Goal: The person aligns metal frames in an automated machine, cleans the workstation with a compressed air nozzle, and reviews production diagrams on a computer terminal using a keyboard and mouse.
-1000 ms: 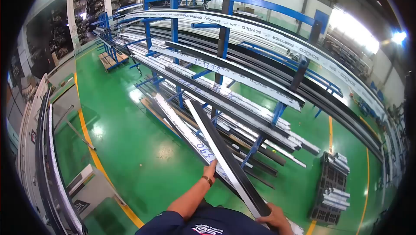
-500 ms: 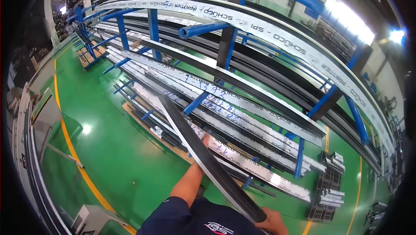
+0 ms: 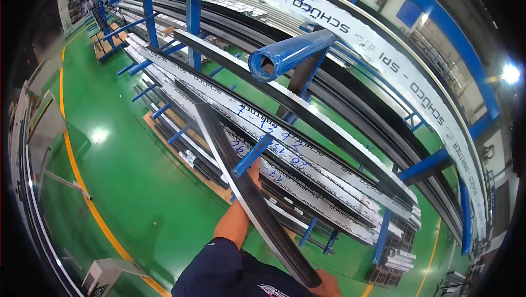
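Observation:
A long black profile bar (image 3: 263,209) with a pale strip along one side slants from my body up toward the rack. My right hand (image 3: 327,285) is closed round its near end. Farther along, my left hand (image 3: 255,175) reaches beneath the bar and grips it from the far side; part of this hand is hidden by the bar. The bar's far part passes beside a blue rack arm (image 3: 253,154), over stacked profiles in white film (image 3: 296,168) with printed lettering and blue handwritten numbers.
A thick blue rack arm (image 3: 290,56) sticks out toward me at head level, below a long film-wrapped profile (image 3: 378,39). Wrapped pieces sit on a dark crate (image 3: 386,276) at lower right. A yellow line (image 3: 82,182) crosses the green floor (image 3: 148,198) at left.
My view has moved closer to the rack, so the upper blue arm looks much larger. The black bar has shifted with me, its far part now beside the lower blue arm. Both hands keep their hold.

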Available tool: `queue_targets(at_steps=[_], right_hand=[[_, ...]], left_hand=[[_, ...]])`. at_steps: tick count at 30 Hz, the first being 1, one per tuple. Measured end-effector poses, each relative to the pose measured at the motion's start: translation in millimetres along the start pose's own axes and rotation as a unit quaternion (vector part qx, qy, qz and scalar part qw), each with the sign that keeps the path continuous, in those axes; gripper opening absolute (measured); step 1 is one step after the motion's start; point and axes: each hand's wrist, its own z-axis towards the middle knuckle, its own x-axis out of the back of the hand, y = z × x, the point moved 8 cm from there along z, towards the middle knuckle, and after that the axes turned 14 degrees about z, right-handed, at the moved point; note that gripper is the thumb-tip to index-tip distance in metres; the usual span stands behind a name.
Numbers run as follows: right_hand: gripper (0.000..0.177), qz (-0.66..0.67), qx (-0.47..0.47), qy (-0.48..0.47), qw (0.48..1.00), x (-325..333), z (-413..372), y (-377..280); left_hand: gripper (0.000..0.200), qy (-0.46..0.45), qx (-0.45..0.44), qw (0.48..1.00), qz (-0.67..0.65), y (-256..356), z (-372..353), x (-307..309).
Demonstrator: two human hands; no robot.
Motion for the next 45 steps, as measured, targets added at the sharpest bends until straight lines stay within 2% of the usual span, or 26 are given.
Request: queue_targets(at_steps=[4, 7, 10, 13, 16, 19, 22, 25, 28, 31, 32, 34, 38, 40, 43, 45], right_hand=[[0.057, -0.001, 0.011, -0.004, 1.0, 3, 14, -10], [0.054, 0.094, -0.03, -0.003, 0.995, -2, 23, 10], [0.055, 0.127, -0.035, -0.013, 0.991, -3, 26, -29], [0.061, 0.136, -0.044, 0.007, 0.99, -6, 35, -11], [0.063, 0.229, -0.014, -0.023, 0.973, -8, 39, -30], [0.066, 0.276, -0.024, -0.026, 0.961, -15, 41, -40], [0.069, 0.205, -0.002, -0.047, 0.978, -18, 55, -19], [0.072, 0.206, 0.035, -0.067, 0.976, -22, 66, -18], [0.077, 0.116, 0.017, -0.05, 0.992, -10, 74, -29], [0.073, -0.096, 0.087, 0.046, 0.99, 12, 85, -60], [0.08, -0.111, 0.078, 0.046, 0.99, 21, 95, -53], [0.078, -0.141, 0.116, 0.05, 0.982, 31, 122, -49], [0.077, -0.143, 0.148, 0.051, 0.977, 30, 167, -88], [0.077, -0.158, 0.161, 0.047, 0.973, 26, 194, -107], [0.077, -0.191, 0.165, 0.034, 0.967, 17, 236, -143], [0.078, -0.198, 0.161, 0.025, 0.967, 12, 268, -156]], left_hand=[[0.08, 0.002, 0.013, 0.999, 0.029, -2, 5, -9], [0.079, -0.002, 0.014, 0.998, 0.056, -7, 7, -19], [0.078, -0.01, 0.015, 0.996, 0.083, -6, 3, -25], [0.078, -0.017, 0.014, 0.993, 0.117, -10, 5, -30], [0.077, -0.028, 0.011, 0.989, 0.144, -11, 2, -39], [0.077, -0.042, 0.008, 0.984, 0.175, -15, -2, -48], [0.076, -0.054, 0.0, 0.977, 0.206, -14, -8, -52], [0.075, -0.066, -0.007, 0.97, 0.235, -9, -14, -55], [0.075, -0.085, -0.012, 0.96, 0.266, -13, -9, -56], [0.074, -0.105, -0.014, 0.949, 0.298, -17, -9, -50], [0.074, -0.113, -0.018, 0.944, 0.31, -16, -9, -47], [0.074, -0.128, -0.022, 0.935, 0.331, -15, -13, -37], [0.074, -0.16, -0.048, 0.914, 0.368, -17, -25, -11], [0.073, -0.161, -0.083, 0.919, 0.35, -18, -40, 11], [0.058, -0.13, -0.188, 0.939, 0.257, -10, -66, 64], [0.068, -0.087, -0.236, 0.928, 0.273, -7, -82, 108]])
